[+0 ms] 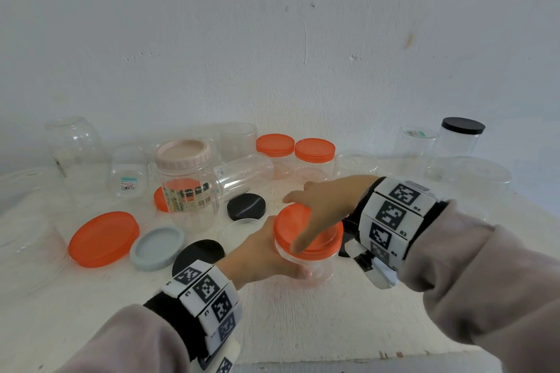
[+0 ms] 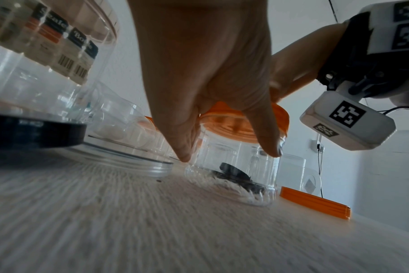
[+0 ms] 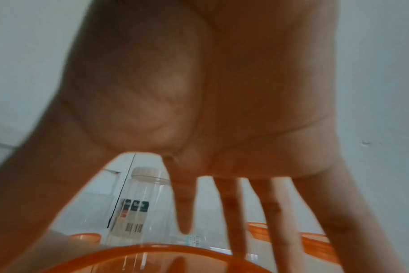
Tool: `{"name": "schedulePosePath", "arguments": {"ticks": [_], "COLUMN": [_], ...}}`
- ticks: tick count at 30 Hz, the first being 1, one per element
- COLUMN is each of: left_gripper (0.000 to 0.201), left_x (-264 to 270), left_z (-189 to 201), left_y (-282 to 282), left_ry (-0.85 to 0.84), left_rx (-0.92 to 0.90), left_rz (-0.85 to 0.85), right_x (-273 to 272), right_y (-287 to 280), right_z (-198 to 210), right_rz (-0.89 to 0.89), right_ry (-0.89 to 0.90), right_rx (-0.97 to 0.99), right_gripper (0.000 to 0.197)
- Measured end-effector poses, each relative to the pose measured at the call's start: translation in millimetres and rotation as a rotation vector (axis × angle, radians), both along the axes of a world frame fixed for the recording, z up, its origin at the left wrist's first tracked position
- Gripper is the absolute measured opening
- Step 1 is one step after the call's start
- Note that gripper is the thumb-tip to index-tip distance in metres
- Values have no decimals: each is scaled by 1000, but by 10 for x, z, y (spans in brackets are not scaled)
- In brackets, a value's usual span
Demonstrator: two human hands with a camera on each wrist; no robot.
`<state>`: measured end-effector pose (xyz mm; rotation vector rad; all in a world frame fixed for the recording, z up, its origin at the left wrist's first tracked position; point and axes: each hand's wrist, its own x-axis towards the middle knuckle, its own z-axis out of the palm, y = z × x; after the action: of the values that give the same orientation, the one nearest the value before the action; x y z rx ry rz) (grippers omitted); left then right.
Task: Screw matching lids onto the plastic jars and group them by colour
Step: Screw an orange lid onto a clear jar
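Observation:
A small clear jar (image 1: 315, 271) with an orange lid (image 1: 328, 241) on top stands near the middle of the white table. My left hand (image 1: 272, 251) grips its body from the left; in the left wrist view the thumb and a finger clamp the jar (image 2: 234, 166) just under the lid (image 2: 283, 118). My right hand (image 1: 309, 218) lies over the lid with straight, spread fingers (image 3: 185, 212), thumb tip touching the lid's near side. The lid's rim (image 3: 152, 253) fills the bottom of the right wrist view.
Two orange-lidded jars (image 1: 275, 145) (image 1: 315, 151) stand at the back, a black-lidded jar (image 1: 460, 136) back right, and a labelled pink-lidded jar (image 1: 185, 179) to the left. Loose orange (image 1: 103, 238), grey (image 1: 157, 247) and black (image 1: 246, 206) lids and several lidless clear jars surround them. The table's front edge (image 1: 363, 360) is close.

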<state>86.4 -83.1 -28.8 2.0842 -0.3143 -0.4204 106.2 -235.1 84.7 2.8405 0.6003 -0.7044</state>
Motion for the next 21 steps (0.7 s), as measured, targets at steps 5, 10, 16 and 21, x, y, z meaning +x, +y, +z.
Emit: {"name": "schedulePosePath", "arguments": {"ticks": [5, 10, 16, 21], "left_gripper": [111, 103, 109, 111], "left_x": [0, -8, -14, -21], "left_z": [-1, 10, 18, 26], "left_y": [-8, -12, -7, -8], "left_ry": [-6, -16, 2, 11], "left_rx": [11, -7, 8, 12], "left_rz": [-2, -4, 20, 27], "right_x": [3, -14, 3, 28], "right_y": [-23, -17, -21, -38], "right_z": [33, -43, 23, 8], "right_rz": [69, 3, 30, 52], "right_ry": [62, -30, 55, 69], "right_rx": [42, 6, -15, 22], "right_gripper": [90, 92, 101, 94]}}
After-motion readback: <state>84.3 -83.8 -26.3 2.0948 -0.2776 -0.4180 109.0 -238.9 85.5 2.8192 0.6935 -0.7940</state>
